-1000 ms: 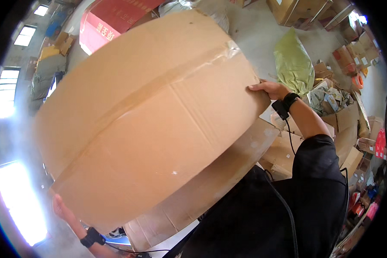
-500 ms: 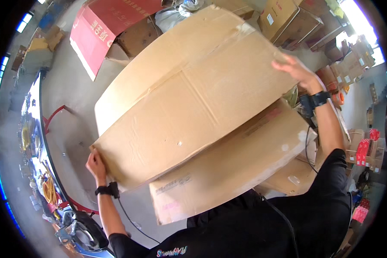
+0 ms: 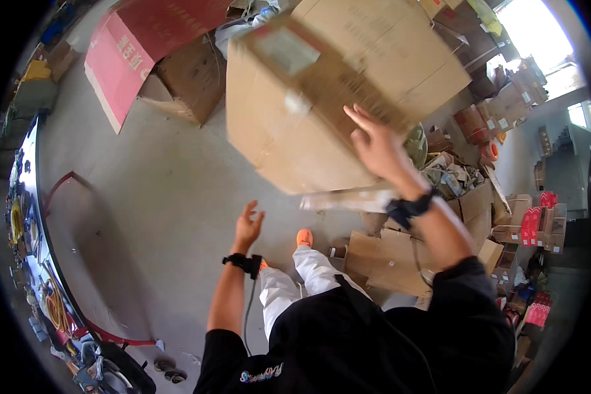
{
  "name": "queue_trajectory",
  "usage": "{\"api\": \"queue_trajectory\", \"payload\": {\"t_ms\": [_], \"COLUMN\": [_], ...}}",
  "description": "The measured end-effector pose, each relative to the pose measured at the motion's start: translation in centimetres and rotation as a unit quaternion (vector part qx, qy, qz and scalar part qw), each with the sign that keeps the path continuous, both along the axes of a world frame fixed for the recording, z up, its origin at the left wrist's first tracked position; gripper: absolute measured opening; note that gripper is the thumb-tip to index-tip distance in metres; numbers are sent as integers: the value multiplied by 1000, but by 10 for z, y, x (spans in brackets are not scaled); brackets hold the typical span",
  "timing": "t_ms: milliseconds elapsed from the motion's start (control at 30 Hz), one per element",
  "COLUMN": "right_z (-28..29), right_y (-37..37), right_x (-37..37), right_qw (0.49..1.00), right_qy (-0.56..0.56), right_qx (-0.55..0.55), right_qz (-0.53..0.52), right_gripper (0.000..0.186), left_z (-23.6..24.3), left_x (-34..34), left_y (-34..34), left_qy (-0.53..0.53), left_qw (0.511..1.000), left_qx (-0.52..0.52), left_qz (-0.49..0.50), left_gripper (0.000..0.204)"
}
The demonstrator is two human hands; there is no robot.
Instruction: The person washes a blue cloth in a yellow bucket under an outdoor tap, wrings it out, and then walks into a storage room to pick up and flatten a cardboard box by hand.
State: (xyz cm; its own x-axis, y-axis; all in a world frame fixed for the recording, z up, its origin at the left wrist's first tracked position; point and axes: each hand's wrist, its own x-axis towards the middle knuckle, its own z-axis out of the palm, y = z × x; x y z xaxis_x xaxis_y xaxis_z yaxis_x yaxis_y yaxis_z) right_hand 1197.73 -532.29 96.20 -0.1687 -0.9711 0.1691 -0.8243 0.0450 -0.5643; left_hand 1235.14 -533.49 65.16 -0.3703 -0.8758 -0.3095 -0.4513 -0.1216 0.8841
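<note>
Brown corrugated carton (image 3: 289,138), one, far and right of centre, beyond the left hand (image 3: 247,226). Handling, as I judge it remotely: flat palms on opposite panels, weight shared, fingers clear of the lower edge. Left hand: loosely open, nothing held, apart from the carton. Right hand (image 3: 377,144): fingers extended and parted, no grip seen; blur keeps me from telling contact. Appearance: tilted, pale label (image 3: 289,51) on a shaded panel, whitish patch (image 3: 297,102) along one edge, faint dark print.
</note>
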Motion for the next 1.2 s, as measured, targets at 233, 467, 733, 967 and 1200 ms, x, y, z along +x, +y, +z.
{"api": "queue_trajectory", "payload": {"t_ms": [233, 467, 733, 967, 1200], "right_z": [-239, -224, -206, -207, -204], "right_y": [-4, -30, -35, -60, -101], "right_x": [43, 55, 48, 75, 107], "right_qw": [980, 974, 962, 949, 917], "right_qy": [170, 185, 171, 99, 60], "right_qx": [95, 126, 203, 231, 226], "right_qz": [28, -29, -69, -189, -323], "right_gripper": [92, 98, 90, 87, 128], "left_z": [86, 121, 139, 130, 109], "left_x": [3, 64, 101, 19, -51], "left_y": [71, 74, -20, -172, -213], "left_qy": [-51, -110, -156, -141, -218], "left_qw": [998, 984, 973, 902, 873], "left_qx": [38, 93, -161, -356, -330], "left_qz": [-30, 109, 55, -200, -286], "left_gripper": [49, 46, 43, 72, 70]}}
